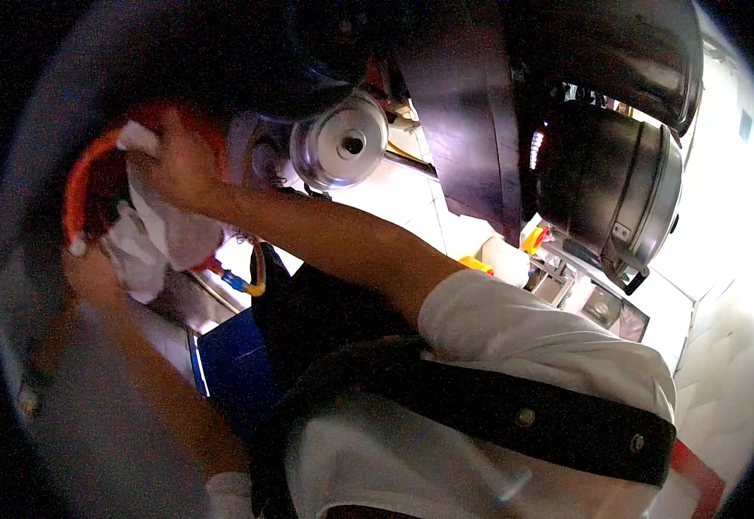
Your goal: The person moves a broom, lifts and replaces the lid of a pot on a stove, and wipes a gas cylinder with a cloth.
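A round orange-red container (77, 186), which looks like a bucket or basin, sits at the left in dim light. Limp white material (169, 229), cloth or a plastic bag, hangs in and over its opening. My right hand (182, 169) is at the far side of the rim with its fingers closed on the white material. On the near side, my left hand (92, 275) is curled at the rim, touching the edge of the white material. Blur and shadow hide what its fingers hold.
A shiny round metal lid (340, 143) is beyond my right forearm. Large metal pots (610, 177) stand at the upper right. A blue box-like object (232, 359) is below the container, near a hose with a blue fitting (237, 281). White floor tiles (706, 346) are at the right.
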Available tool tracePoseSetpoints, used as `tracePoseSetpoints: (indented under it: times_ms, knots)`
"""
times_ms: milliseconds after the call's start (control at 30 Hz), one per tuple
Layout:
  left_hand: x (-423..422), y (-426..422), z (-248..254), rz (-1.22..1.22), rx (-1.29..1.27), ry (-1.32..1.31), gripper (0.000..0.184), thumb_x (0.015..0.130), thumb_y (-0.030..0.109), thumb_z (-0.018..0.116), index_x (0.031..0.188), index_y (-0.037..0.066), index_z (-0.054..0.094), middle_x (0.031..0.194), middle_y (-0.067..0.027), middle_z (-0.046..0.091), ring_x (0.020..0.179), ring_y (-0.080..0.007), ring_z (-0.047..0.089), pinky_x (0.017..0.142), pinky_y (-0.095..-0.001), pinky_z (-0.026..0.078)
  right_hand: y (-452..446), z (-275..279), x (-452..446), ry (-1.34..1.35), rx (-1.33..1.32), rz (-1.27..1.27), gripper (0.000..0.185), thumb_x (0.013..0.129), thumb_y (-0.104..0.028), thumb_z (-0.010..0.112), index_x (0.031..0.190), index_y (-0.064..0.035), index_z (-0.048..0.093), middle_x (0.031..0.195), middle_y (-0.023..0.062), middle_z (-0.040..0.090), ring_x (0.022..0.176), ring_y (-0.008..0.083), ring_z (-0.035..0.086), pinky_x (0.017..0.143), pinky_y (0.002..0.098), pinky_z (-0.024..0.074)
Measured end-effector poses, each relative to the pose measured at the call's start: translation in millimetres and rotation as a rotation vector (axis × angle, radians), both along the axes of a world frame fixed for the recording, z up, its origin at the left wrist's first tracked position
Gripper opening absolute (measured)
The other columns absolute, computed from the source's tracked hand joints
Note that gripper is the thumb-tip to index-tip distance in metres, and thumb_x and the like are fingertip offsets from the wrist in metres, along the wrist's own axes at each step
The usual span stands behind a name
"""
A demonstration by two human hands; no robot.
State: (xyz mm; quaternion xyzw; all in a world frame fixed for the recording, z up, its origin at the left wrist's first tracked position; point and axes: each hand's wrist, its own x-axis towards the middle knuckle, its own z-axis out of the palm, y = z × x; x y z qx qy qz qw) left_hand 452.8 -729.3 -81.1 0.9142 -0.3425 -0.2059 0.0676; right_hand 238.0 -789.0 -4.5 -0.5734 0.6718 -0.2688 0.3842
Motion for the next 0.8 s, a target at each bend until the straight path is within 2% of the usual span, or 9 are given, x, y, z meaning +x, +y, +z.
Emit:
tracePoseSetpoints:
  times_ms: [67, 200, 267, 333, 467, 533, 667, 767, 800]
  knots:
    - [35.2, -20.4, -13.4, -0.152, 0.012, 0.030, 0.046, 0.090, 0.035, 0.050, 0.115, -0.003, 0.056, 0.114, -0.0258, 0.057, 0.104, -0.0421, 0.056, 0.089, -0.0458, 0.044, -13.7, -35.0, 15.0, 0.072, 0.032, -0.047, 0.056, 0.074, -0.028, 0.072, 0.113, 0.0028, 0.046, 0.096, 0.0250, 0.063, 0.086, 0.0425, 0.063, 0.078, 0.0501, 0.0504]
    - [112.1, -22.6, -74.3, -0.773, 0.000, -0.398, 0.043, 0.091, 0.034, 0.048, 0.109, -0.003, 0.059, 0.107, -0.0267, 0.060, 0.096, -0.0423, 0.058, 0.081, -0.0463, 0.046, -30.4, 25.5, 16.9, -0.010, 0.099, -0.017, 0.058, 0.073, -0.026, 0.074, 0.113, 0.0041, 0.046, 0.098, 0.0252, 0.063, 0.089, 0.0419, 0.063, 0.080, 0.0495, 0.0501]
    - [101.4, -16.8, -71.1, -0.680, -0.028, -0.361, 0.043, 0.091, 0.034, 0.048, 0.108, -0.003, 0.058, 0.106, -0.0265, 0.060, 0.095, -0.0416, 0.058, 0.079, -0.0462, 0.046, -30.1, 9.8, 15.3, -0.133, 0.058, -0.013, 0.059, 0.072, -0.028, 0.074, 0.113, 0.0033, 0.046, 0.099, 0.0252, 0.063, 0.092, 0.0413, 0.062, 0.082, 0.0488, 0.0493]
    - [25.2, -0.6, -15.3, -0.069, -0.096, 0.083, 0.043, 0.090, 0.034, 0.049, 0.109, -0.003, 0.057, 0.106, -0.0257, 0.060, 0.095, -0.0404, 0.058, 0.078, -0.0459, 0.047, -19.0, -50.9, 11.9, -0.284, 0.019, -0.091, 0.060, 0.072, -0.031, 0.075, 0.113, 0.0020, 0.047, 0.100, 0.0248, 0.062, 0.094, 0.0405, 0.061, 0.083, 0.0481, 0.0483]
    - [-73.9, 43.0, 46.9, 0.059, -0.378, 0.209, 0.044, 0.088, 0.030, 0.056, 0.118, -0.002, 0.051, 0.115, -0.0247, 0.055, 0.100, -0.0389, 0.057, 0.084, -0.0462, 0.047, 29.5, -7.6, -25.2, -0.027, 0.022, 0.006, 0.058, 0.074, -0.036, 0.074, 0.113, -0.0005, 0.049, 0.098, 0.0224, 0.061, 0.093, 0.0382, 0.060, 0.083, 0.0466, 0.0468]
    - [-79.0, 70.1, 23.4, -0.031, -0.416, 0.128, 0.046, 0.087, 0.029, 0.058, 0.121, -0.002, 0.049, 0.118, -0.0246, 0.054, 0.101, -0.0388, 0.057, 0.085, -0.0462, 0.047, 39.6, -19.3, -30.0, -0.033, 0.058, -0.024, 0.057, 0.075, -0.037, 0.074, 0.112, -0.0008, 0.049, 0.098, 0.0218, 0.061, 0.091, 0.0376, 0.060, 0.082, 0.0464, 0.0468]
    - [12.8, 102.5, -84.9, -0.308, -0.337, -0.157, 0.049, 0.086, 0.029, 0.060, 0.122, -0.002, 0.048, 0.117, -0.0251, 0.054, 0.100, -0.0394, 0.057, 0.086, -0.0458, 0.047, 26.7, -40.1, -26.9, -0.033, -0.102, 0.045, 0.056, 0.075, -0.035, 0.074, 0.111, -0.0001, 0.049, 0.099, 0.0230, 0.061, 0.093, 0.0378, 0.060, 0.083, 0.0458, 0.0472]
    - [4.9, 11.6, -15.7, -0.144, -0.132, 0.024, 0.049, 0.086, 0.029, 0.060, 0.121, -0.002, 0.048, 0.115, -0.0255, 0.054, 0.099, -0.0393, 0.057, 0.086, -0.0460, 0.046, 10.9, -22.7, -19.5, 0.010, -0.117, 0.036, 0.055, 0.074, -0.032, 0.074, 0.109, 0.0010, 0.048, 0.100, 0.0241, 0.061, 0.095, 0.0385, 0.061, 0.084, 0.0455, 0.0473]
    - [8.7, -3.2, -9.6, -0.152, -0.100, 0.046, 0.049, 0.086, 0.029, 0.060, 0.121, -0.002, 0.048, 0.115, -0.0256, 0.054, 0.099, -0.0393, 0.057, 0.087, -0.0461, 0.046, -2.0, 14.7, -6.0, 0.037, -0.027, -0.018, 0.054, 0.074, -0.031, 0.074, 0.109, 0.0016, 0.048, 0.099, 0.0243, 0.061, 0.096, 0.0388, 0.060, 0.085, 0.0456, 0.0472]
